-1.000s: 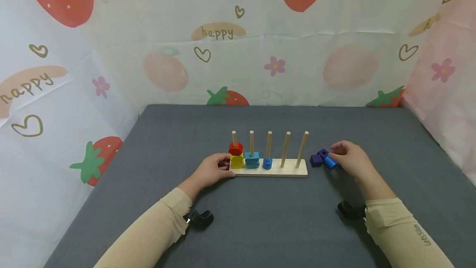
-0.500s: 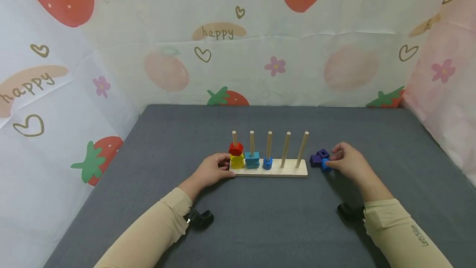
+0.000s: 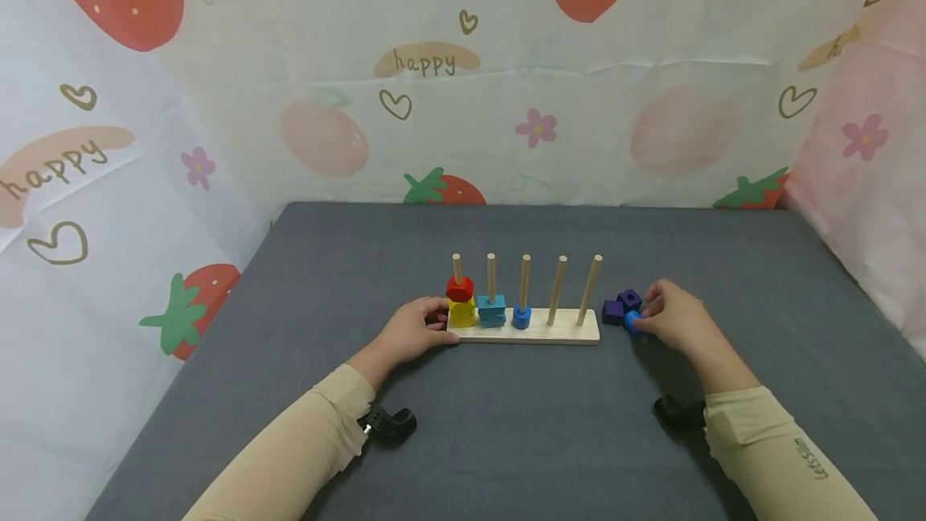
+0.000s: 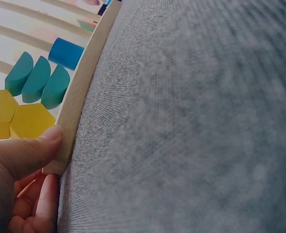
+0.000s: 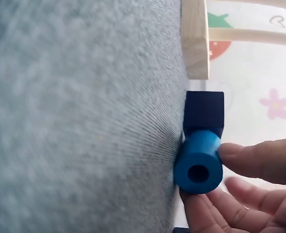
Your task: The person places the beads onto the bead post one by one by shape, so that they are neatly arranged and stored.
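My left hand (image 3: 415,330) grips the left end of a wooden peg board (image 3: 538,336), its thumb on the front edge in the left wrist view. The leftmost peg carries a red block (image 3: 459,289) above yellow blocks (image 3: 461,313). Beside them, teal blocks (image 3: 492,311) sit on the second peg and a blue cylinder (image 3: 522,317) on the third. To the right of the board, my right hand (image 3: 676,316) pinches another blue cylinder (image 5: 198,162) between thumb and fingers, its hole facing the right wrist camera. Touching or close by lie two dark purple blocks (image 3: 613,312).
The fourth peg (image 3: 557,290) and fifth peg (image 3: 589,290) are bare. A grey cloth (image 3: 506,432) covers the table. Printed curtains (image 3: 579,151) stand at its back and sides. Black wrist straps hang from both sleeves.
My right hand has moved slightly left and its thumb now covers more of the loose blue cylinder, which has turned and shifted left a little. The left hand and board stay put.
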`<state>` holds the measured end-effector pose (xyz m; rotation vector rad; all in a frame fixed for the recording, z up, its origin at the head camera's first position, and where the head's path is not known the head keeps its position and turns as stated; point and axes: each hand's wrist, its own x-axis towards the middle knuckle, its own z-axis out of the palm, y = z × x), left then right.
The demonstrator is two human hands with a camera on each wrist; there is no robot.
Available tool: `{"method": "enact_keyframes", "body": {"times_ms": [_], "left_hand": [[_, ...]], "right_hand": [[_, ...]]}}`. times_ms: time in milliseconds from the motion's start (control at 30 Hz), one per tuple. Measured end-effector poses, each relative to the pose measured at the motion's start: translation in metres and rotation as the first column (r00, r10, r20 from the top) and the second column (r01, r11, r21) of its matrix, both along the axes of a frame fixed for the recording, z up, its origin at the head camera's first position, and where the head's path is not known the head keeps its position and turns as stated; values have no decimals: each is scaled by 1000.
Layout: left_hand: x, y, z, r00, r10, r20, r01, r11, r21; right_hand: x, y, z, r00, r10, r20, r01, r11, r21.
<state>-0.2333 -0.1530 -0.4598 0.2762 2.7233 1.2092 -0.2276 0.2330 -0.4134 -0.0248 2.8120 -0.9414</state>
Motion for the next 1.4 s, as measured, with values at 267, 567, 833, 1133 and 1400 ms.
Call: {"method": "enact_keyframes", "body": {"times_ms": [267,567,833,1133,1400], "left_hand": [[-1,0,0,1000,1,4,-1,1000,-6],[-1,0,-1,1000,-1,1,1,1000,-5],[2,1,1,1000,0,9,0,1000,-6],[1,0,2,1000,-3,0,3,1000,-8],[0,0,1,1000,4,2,-4,1000,-12]], "right_hand": [[-1,3,1,995,95,38,-96,995,31],[-1,-1,1,990,129,48,-133,986,96],[-4,4,0,985,169,37,-171,983,69],[-1,4,19,985,173,25,-173,985,-30],[5,0,38,991,125,-40,-129,981,-145]]}}
